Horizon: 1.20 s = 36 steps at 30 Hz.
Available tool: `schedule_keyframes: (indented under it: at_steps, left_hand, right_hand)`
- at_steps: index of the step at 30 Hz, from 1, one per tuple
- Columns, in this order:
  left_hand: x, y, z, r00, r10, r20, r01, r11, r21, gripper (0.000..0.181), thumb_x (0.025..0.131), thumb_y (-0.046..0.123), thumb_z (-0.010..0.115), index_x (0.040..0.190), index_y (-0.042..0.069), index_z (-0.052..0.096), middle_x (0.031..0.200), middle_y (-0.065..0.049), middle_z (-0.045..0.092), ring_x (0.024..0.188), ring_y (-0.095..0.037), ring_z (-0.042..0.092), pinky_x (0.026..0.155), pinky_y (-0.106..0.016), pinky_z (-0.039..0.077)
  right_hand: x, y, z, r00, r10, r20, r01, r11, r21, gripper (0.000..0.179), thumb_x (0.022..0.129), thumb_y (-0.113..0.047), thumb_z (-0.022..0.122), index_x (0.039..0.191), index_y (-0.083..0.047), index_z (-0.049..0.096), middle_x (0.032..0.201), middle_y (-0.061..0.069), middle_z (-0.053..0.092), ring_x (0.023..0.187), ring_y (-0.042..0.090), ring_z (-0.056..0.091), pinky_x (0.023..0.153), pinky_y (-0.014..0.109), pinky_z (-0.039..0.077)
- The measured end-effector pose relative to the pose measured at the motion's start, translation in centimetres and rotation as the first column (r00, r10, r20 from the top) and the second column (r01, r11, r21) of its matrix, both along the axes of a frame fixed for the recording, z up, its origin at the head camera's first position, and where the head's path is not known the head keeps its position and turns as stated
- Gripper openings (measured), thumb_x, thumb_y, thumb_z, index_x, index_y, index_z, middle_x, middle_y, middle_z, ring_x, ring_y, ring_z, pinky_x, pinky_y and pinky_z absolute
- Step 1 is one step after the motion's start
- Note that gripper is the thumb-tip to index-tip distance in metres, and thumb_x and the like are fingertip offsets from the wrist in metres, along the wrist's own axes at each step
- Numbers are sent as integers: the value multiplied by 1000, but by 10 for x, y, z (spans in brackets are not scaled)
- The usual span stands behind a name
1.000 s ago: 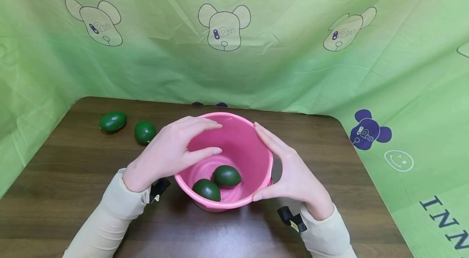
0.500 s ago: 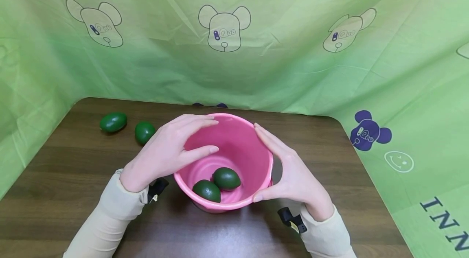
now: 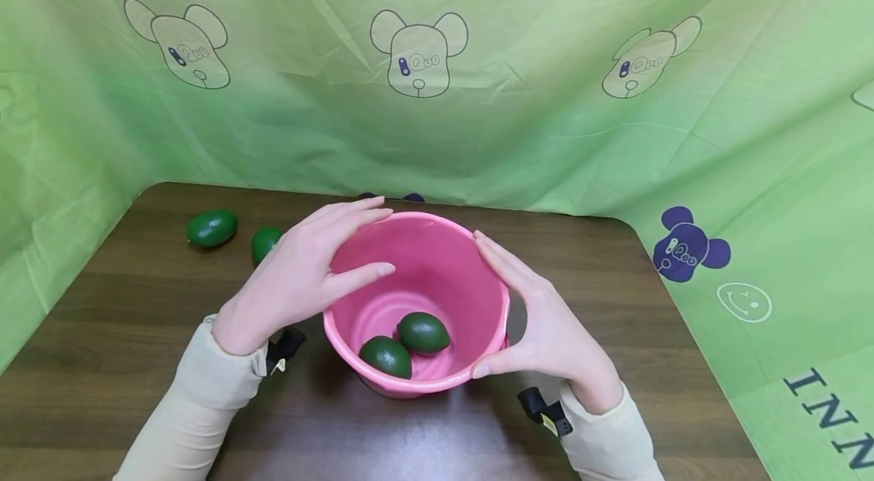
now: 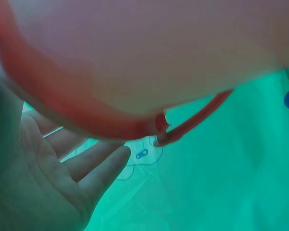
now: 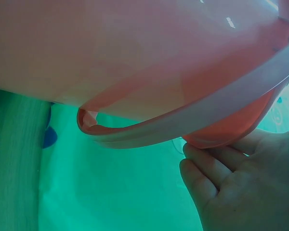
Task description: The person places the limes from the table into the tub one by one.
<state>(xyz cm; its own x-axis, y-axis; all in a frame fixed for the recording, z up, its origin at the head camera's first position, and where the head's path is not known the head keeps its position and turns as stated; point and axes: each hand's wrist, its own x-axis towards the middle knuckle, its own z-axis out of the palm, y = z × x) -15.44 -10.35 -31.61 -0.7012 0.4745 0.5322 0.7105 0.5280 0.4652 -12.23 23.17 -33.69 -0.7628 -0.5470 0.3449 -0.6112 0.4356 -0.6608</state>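
Observation:
A pink bucket (image 3: 451, 268) stands mid-table, its mouth facing up. Inside it two dark green, avocado-like fruits (image 3: 423, 333) lie side by side near the front wall. My left hand (image 3: 293, 280) hovers at the bucket's left rim with fingers extended and thumb over the opening. In the left wrist view the fingers of this hand (image 4: 53, 178) are straight beside the rim. On the right, my right hand (image 3: 546, 322) spans the rim, fingers and thumb touching it. The right wrist view has the bucket handle (image 5: 168, 127) hanging across the outer wall, above the fingers.
Two more green fruits (image 3: 212, 228) lie on the brown wooden table (image 3: 123, 329) at the back left; one is partly hidden behind my left hand. A green printed cloth (image 3: 519, 139) hangs along the back and sides.
My left hand has drawn leftward and slightly up, so its fingers reach less over the opening. The right hand, the bucket and the fruits have stayed in place.

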Motion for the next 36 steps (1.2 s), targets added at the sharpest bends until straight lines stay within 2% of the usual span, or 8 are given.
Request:
schedule_keyframes:
  at_steps: [4, 11, 18, 25, 36]
  left_hand:
    - [-1, -6, 1, 1000, 26, 5, -26, 1000, 1, 67, 90, 53, 74, 146, 20, 58, 151, 6, 49, 139, -16, 43, 108, -46, 44]
    - [-6, -15, 1, 999, 54, -3, -54, 998, -13, 67, 89, 43, 80, 146, 17, 58, 151, 1, 50, 138, -22, 45, 109, -51, 42]
    - [-12, -21, -3, 996, 83, -23, -83, 996, -22, 65, 90, 45, 77, 145, 16, 58, 151, -1, 51, 138, -24, 46, 110, -50, 40]
    - [-17, -26, -8, 994, 108, 4, -108, 994, -9, 63, 92, 46, 76, 145, 16, 59, 151, -1, 51, 139, -24, 45, 111, -50, 39]
    - [-24, -35, -13, 986, 161, 49, -159, 987, -37, 60, 94, 42, 74, 145, 15, 59, 151, -3, 50, 140, -28, 44, 112, -52, 37]
  right_hand:
    - [0, 0, 0, 1000, -1, -3, 1, 1000, 1, 134, 55, -61, 96, 162, -13, 30, 165, 1, 29, 149, 26, 30, 118, 40, 28]
    - [0, 0, 0, 1000, 2, 0, -2, 1000, -2, 135, 54, -60, 96, 162, -13, 30, 165, 1, 28, 149, 26, 29, 118, 40, 28]
    - [0, 0, 0, 1000, 1, 0, -1, 1000, -1, 135, 53, -59, 97, 162, -13, 30, 165, 4, 29, 149, 26, 29, 119, 39, 27]
    - [1, 0, 0, 1000, -2, 2, 2, 1000, 6, 136, 53, -60, 97, 162, -13, 30, 165, 2, 28, 149, 26, 29, 119, 40, 27]
    - [1, 1, -1, 1000, -6, 5, 6, 1000, 9, 136, 53, -59, 97, 162, -14, 29, 165, 0, 28, 149, 25, 28, 118, 42, 28]
